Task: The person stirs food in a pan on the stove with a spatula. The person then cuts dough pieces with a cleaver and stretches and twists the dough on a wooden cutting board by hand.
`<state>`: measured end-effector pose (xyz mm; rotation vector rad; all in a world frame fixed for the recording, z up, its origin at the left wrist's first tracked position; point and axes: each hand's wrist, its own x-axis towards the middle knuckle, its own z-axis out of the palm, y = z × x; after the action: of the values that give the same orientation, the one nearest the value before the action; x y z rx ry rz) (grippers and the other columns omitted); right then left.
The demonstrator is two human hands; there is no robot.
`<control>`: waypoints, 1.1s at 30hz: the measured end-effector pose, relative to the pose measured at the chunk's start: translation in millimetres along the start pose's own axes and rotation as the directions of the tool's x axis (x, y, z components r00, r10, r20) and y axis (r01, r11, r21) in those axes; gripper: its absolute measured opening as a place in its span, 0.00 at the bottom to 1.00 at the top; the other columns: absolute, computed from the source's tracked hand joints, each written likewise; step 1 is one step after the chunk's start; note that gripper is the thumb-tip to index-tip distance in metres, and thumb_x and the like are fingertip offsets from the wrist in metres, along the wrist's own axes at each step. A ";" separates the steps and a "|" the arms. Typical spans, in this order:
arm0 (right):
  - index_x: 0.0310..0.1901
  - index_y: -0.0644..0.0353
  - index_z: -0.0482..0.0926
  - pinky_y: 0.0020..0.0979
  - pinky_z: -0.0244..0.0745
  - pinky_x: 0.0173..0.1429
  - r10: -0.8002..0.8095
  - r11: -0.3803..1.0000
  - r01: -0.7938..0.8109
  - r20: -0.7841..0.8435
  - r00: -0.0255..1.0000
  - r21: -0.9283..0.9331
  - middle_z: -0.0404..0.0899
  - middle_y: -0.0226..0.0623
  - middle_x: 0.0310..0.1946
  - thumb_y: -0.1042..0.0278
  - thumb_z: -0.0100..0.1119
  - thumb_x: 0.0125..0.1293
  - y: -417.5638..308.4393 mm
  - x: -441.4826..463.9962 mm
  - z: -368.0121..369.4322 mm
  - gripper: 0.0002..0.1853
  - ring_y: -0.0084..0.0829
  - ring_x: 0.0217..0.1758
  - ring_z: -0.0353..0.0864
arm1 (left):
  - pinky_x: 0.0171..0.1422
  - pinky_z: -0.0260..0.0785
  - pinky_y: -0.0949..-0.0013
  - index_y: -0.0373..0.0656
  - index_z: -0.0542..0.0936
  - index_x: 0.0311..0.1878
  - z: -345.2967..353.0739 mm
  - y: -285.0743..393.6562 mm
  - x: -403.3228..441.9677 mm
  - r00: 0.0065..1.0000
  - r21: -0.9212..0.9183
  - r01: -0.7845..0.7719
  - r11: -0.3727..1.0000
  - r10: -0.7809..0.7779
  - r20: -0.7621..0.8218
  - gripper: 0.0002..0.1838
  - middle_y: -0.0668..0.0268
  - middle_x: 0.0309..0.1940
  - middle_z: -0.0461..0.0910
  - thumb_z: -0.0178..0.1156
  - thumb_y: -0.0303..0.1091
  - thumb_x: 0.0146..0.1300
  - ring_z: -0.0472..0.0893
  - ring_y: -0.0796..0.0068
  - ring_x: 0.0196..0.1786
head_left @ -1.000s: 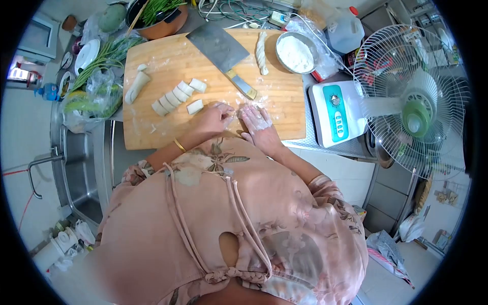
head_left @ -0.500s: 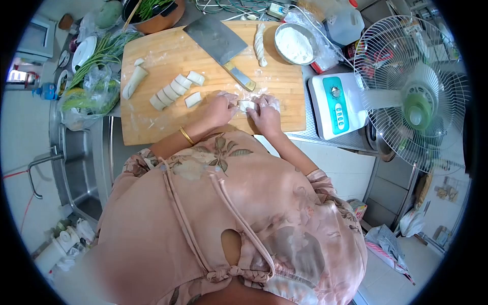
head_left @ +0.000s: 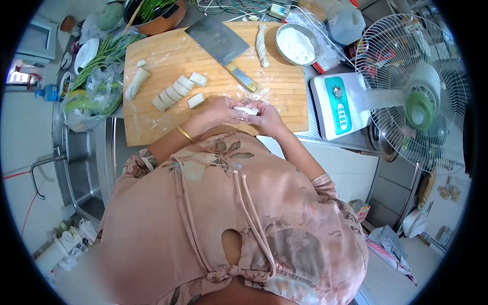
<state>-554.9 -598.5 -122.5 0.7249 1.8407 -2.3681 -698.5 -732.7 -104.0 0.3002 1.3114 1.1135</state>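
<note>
Between both hands, just above the near edge of the wooden board (head_left: 284,112), is a small white dough piece (head_left: 246,110). My left hand (head_left: 222,111) grips its left end and my right hand (head_left: 266,117) pinches its right end. Left of my hands lies a single cut dough piece (head_left: 195,100), beside a slanting row of several cut pieces (head_left: 173,93). A longer dough roll (head_left: 137,84) rests at the board's left. The cleaver (head_left: 218,43) lies flat, its handle pointing toward my hands. A twisted dough strip (head_left: 261,46) is to its right.
A metal bowl of white flour (head_left: 296,44) sits at the board's back right corner. A white and teal appliance (head_left: 339,105) and a fan (head_left: 418,109) stand on the right. Bagged vegetables (head_left: 96,99), a pot of greens (head_left: 155,15) and a sink (head_left: 84,168) are at the left.
My hands have come together around a small dough piece, first pressed by my right hand on the board and now held between both hands. The view has shifted slightly.
</note>
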 end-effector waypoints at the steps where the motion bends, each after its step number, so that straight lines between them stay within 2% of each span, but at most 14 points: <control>1: 0.45 0.66 0.74 0.23 0.71 0.43 0.043 0.999 -0.043 0.018 0.999 0.015 0.77 0.31 0.36 0.77 0.65 0.53 -3.1 -0.3 -0.5 0.17 0.20 0.37 0.75 | 0.45 0.77 0.70 0.32 0.76 0.49 -0.4 0.7 0.0 1.000 0.050 0.019 0.999 -0.019 -0.011 0.18 0.63 0.44 0.79 0.64 0.30 0.56 0.80 0.73 0.43; 8: 0.46 0.69 0.75 0.26 0.75 0.43 0.193 0.923 -0.217 0.107 0.975 0.316 0.78 0.38 0.40 0.77 0.61 0.59 -5.0 -2.1 -6.2 0.13 0.25 0.39 0.79 | 0.41 0.79 0.71 0.29 0.75 0.49 0.4 0.2 2.4 0.998 0.189 0.039 0.981 -0.028 -0.060 0.19 0.59 0.41 0.80 0.63 0.30 0.58 0.81 0.72 0.41; 10: 0.45 0.69 0.75 0.26 0.76 0.43 0.226 0.929 -0.239 0.076 0.971 0.283 0.79 0.39 0.40 0.76 0.61 0.60 -12.4 -4.0 -5.0 0.13 0.27 0.39 0.79 | 0.41 0.79 0.72 0.28 0.75 0.49 8.9 11.1 -4.8 0.994 0.264 0.054 0.963 -0.026 -0.109 0.18 0.59 0.40 0.80 0.62 0.30 0.59 0.81 0.72 0.40; 14: 0.45 0.70 0.75 0.28 0.79 0.43 0.256 0.939 -0.263 0.060 0.965 0.222 0.79 0.41 0.39 0.76 0.59 0.61 -12.4 1.3 -14.2 0.12 0.29 0.40 0.81 | 0.40 0.79 0.73 0.28 0.75 0.49 4.0 15.0 -4.6 0.994 0.200 0.072 0.977 -0.055 -0.092 0.17 0.57 0.40 0.80 0.62 0.29 0.59 0.82 0.71 0.38; 16: 0.45 0.70 0.75 0.28 0.79 0.42 0.246 0.931 -0.256 0.072 0.967 0.261 0.79 0.42 0.39 0.76 0.59 0.61 -21.1 -1.5 -9.3 0.12 0.30 0.40 0.81 | 0.40 0.78 0.73 0.27 0.75 0.49 0.2 10.3 -0.4 0.995 0.126 0.077 0.989 -0.067 -0.078 0.17 0.56 0.40 0.80 0.61 0.28 0.59 0.83 0.70 0.38; 19: 0.45 0.70 0.75 0.28 0.79 0.42 0.265 0.923 -0.267 0.047 0.963 0.276 0.80 0.42 0.38 0.76 0.59 0.61 -18.0 0.5 -10.4 0.12 0.30 0.39 0.82 | 0.41 0.78 0.73 0.27 0.74 0.50 -3.3 7.7 1.0 0.999 0.114 0.016 0.993 -0.012 -0.030 0.17 0.55 0.40 0.80 0.60 0.27 0.60 0.83 0.70 0.38; 22: 0.45 0.70 0.75 0.28 0.79 0.41 0.268 0.934 -0.261 0.002 0.963 0.243 0.80 0.43 0.38 0.76 0.59 0.61 -11.4 5.3 -12.1 0.11 0.30 0.38 0.82 | 0.42 0.78 0.73 0.28 0.73 0.52 -2.4 7.8 2.2 0.995 0.082 0.047 0.996 -0.039 -0.096 0.17 0.56 0.41 0.79 0.58 0.27 0.61 0.82 0.70 0.39; 28: 0.44 0.70 0.74 0.27 0.79 0.39 0.243 0.944 -0.232 -0.022 0.970 0.235 0.79 0.43 0.38 0.77 0.58 0.61 -5.3 9.8 -14.8 0.10 0.31 0.37 0.82 | 0.43 0.78 0.71 0.30 0.73 0.53 -7.6 3.1 9.3 0.993 0.005 0.064 0.998 -0.063 -0.100 0.17 0.57 0.43 0.79 0.56 0.30 0.64 0.82 0.69 0.40; 31: 0.44 0.70 0.74 0.27 0.79 0.39 0.226 0.951 -0.209 -0.051 0.973 0.228 0.79 0.42 0.37 0.77 0.58 0.61 1.8 14.9 -17.6 0.10 0.30 0.37 0.82 | 0.44 0.78 0.71 0.30 0.73 0.53 -6.6 3.2 10.2 0.987 0.080 0.054 0.995 -0.041 -0.153 0.17 0.58 0.44 0.78 0.55 0.30 0.64 0.82 0.69 0.41; 33: 0.44 0.69 0.75 0.26 0.78 0.39 0.224 0.946 -0.202 -0.062 0.973 0.255 0.80 0.41 0.37 0.76 0.58 0.61 1.1 15.5 -17.2 0.11 0.29 0.36 0.81 | 0.44 0.78 0.71 0.30 0.73 0.53 -7.3 3.2 11.9 0.987 0.064 0.057 0.996 -0.047 -0.152 0.17 0.58 0.44 0.78 0.56 0.29 0.64 0.81 0.69 0.41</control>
<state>-562.7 -579.1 -132.6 1.0149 1.4210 -2.4803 -708.0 -724.7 -111.2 0.2338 1.4854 1.0651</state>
